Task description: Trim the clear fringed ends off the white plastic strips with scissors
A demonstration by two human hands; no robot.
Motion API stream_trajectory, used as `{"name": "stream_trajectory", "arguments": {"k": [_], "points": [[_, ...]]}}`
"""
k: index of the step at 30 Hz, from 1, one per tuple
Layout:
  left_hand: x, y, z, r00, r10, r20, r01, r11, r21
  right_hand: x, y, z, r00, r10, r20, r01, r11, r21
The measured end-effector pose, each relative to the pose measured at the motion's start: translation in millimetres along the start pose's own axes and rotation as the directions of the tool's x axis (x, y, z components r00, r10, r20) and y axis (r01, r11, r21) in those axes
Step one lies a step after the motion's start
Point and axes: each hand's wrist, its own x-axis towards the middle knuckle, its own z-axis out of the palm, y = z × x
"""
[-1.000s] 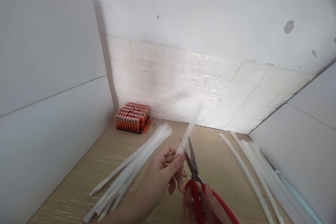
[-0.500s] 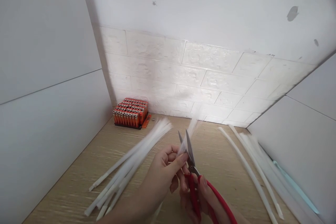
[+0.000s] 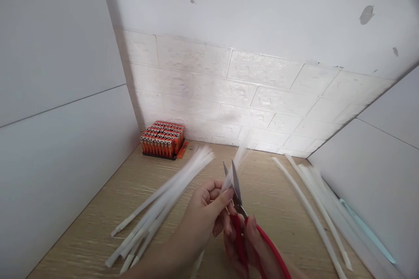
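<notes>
While the left hand (image 3: 204,213) is pinching a frayed white plastic strand (image 3: 238,161), the right hand (image 3: 258,248) is gripping red-handled steel scissors (image 3: 236,187), blades apart around it.

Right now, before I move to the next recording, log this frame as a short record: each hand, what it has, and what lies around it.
Left hand: pinches a frayed white strip
Right hand: holds red-handled scissors, blades parted at the strip
Left of the hands: a pile of white strips on a wood-grain table
Right of the hands: more white strips and a pale blue strip
Back corner: a block of orange lighters by a white brick wall
</notes>
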Motion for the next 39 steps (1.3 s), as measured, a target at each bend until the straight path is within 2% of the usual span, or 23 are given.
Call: {"name": "stream_trajectory", "arguments": {"k": [15,27,36,39], "points": [[-1.8,1.8,0.7,0.999,-0.039,-0.025,0.039,0.999,0.002,-2.3,10.1,-1.0,1.0,0.009,-0.009,-0.009,1.0,-0.024],[-3.4,2.4,3.2,0.998,-0.052,-0.029,0.051,0.999,-0.013,-3.5,2.3,2.9,1.0,0.02,-0.007,-0.02,1.0,-0.01],[-4.1,4.2,1.0,0.998,-0.048,-0.039,0.049,0.998,0.031,-4.8,7.8,1.2,1.0,0.029,-0.007,-0.029,1.0,-0.005],[-5.0,7.7,-0.5,0.997,-0.067,-0.046,0.071,0.993,0.094,-6.0,9.0,-3.7,1.0,0.031,-0.002,-0.031,1.0,-0.004]]}}
